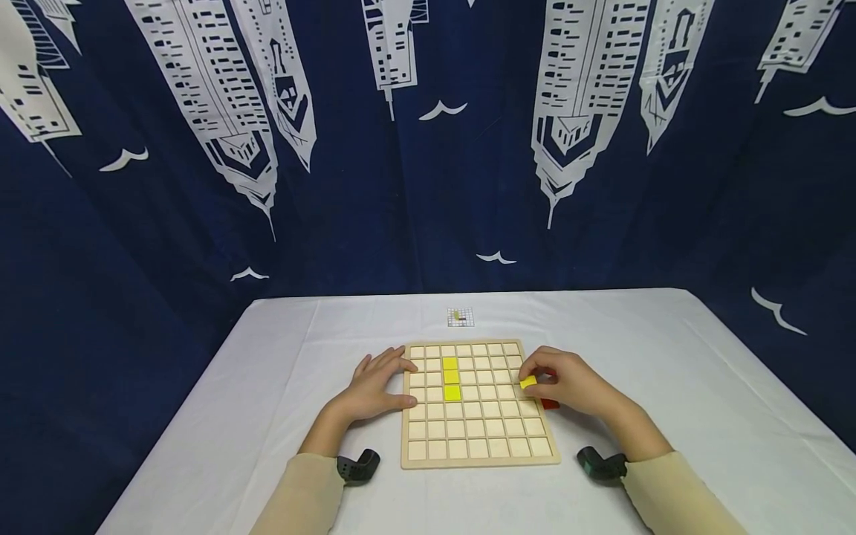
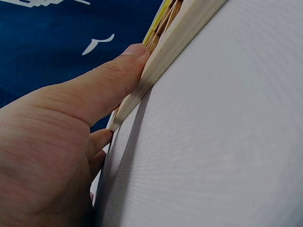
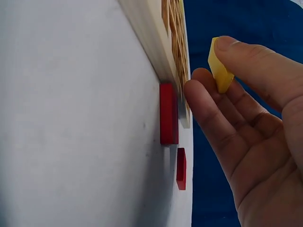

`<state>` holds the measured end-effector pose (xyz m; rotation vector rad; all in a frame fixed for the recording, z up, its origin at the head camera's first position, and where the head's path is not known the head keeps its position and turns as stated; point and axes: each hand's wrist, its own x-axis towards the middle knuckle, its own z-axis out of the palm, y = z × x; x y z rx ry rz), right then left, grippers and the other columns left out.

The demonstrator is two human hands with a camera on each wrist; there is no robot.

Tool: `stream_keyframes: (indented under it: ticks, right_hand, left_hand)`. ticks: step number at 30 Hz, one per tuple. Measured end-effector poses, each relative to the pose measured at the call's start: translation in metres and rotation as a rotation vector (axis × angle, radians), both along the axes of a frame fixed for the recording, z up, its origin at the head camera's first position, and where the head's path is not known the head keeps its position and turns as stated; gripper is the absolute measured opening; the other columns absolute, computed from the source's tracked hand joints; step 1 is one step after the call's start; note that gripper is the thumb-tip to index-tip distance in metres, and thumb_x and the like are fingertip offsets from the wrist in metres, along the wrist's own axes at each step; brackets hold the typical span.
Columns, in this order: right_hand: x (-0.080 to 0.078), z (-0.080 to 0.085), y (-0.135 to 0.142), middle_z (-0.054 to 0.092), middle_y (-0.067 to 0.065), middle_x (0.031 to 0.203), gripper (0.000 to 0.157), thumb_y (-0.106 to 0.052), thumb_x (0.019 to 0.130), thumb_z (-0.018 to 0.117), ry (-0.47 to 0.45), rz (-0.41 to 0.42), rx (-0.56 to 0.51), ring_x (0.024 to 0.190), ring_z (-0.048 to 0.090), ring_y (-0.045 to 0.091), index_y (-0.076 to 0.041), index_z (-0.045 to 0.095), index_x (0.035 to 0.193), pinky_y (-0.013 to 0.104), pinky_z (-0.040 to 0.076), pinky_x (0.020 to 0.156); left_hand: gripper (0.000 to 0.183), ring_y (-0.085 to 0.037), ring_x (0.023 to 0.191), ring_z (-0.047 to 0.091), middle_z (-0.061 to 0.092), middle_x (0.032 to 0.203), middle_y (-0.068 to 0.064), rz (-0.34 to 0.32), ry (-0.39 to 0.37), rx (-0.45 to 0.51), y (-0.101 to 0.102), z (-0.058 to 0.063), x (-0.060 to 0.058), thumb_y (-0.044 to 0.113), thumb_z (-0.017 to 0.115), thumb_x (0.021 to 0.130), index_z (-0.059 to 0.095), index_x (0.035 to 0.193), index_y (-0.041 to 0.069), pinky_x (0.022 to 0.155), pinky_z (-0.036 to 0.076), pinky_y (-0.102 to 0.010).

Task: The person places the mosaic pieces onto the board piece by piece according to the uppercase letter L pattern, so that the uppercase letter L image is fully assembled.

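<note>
A square wooden grid board (image 1: 480, 462) lies flat in front of me. Three yellow square tiles (image 1: 452, 377) fill neighbouring cells of one column, left of its middle. At the board's left edge rests my left hand (image 1: 371, 389), fingers extended, thumb (image 2: 118, 71) touching the wooden frame. My right hand (image 1: 570, 380) pinches another yellow tile (image 3: 218, 68) between thumb and fingers, over the board's right edge. Beneath that hand, two red pieces (image 3: 168, 113) show on the white cloth beside the board; in the head view the hand partly hides the red (image 1: 550, 404).
A small printed card (image 1: 460, 317) with a grid and coloured squares lies beyond the board's far edge. White cloth (image 1: 221, 446) covers the table. Behind it hangs a dark blue curtain (image 1: 414, 186) with white building prints. Black devices (image 1: 359, 467) sit at both wrists.
</note>
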<state>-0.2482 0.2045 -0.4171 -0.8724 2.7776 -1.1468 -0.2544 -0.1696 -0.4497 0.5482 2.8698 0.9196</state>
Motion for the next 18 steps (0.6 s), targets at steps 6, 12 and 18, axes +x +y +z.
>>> stream_keyframes:
  ticks: [6, 12, 18]
  right_hand:
    - [0.0, 0.001, -0.007, 0.068, -0.001, 0.105, 0.022, -0.009, 0.082, 0.081, -0.017, 0.024, -0.026, 0.097, 0.065, 0.015, -0.014, 0.07, 0.1, 0.025, 0.058, 0.082]
    - [0.0, 0.004, -0.021, 0.068, 0.003, 0.106, 0.024, -0.006, 0.083, 0.079, -0.062, 0.072, -0.064, 0.1, 0.065, 0.019, -0.011, 0.069, 0.105, 0.029, 0.06, 0.087]
    - [0.002, 0.004, -0.04, 0.069, 0.0, 0.099, 0.023, -0.011, 0.083, 0.081, -0.03, 0.105, -0.064, 0.091, 0.061, 0.018, -0.013, 0.071, 0.104, 0.024, 0.058, 0.078]
  left_hand:
    - [0.053, -0.028, 0.156, 0.019, 0.03, 0.165, -0.005, 0.002, 0.002, 0.006, 0.0, 0.001, 0.001, 0.044, 0.082, 0.079, 0.059, 0.125, 0.031, 0.126, -0.002, -0.058]
    - [0.052, -0.028, 0.156, 0.019, 0.03, 0.165, -0.004, 0.0, -0.002, 0.009, 0.0, 0.001, 0.001, 0.043, 0.082, 0.079, 0.059, 0.125, 0.031, 0.126, -0.002, -0.058]
    - [0.052, -0.028, 0.156, 0.019, 0.029, 0.165, -0.004, -0.002, -0.008, 0.013, 0.0, 0.002, 0.001, 0.043, 0.081, 0.079, 0.059, 0.125, 0.031, 0.126, -0.003, -0.058]
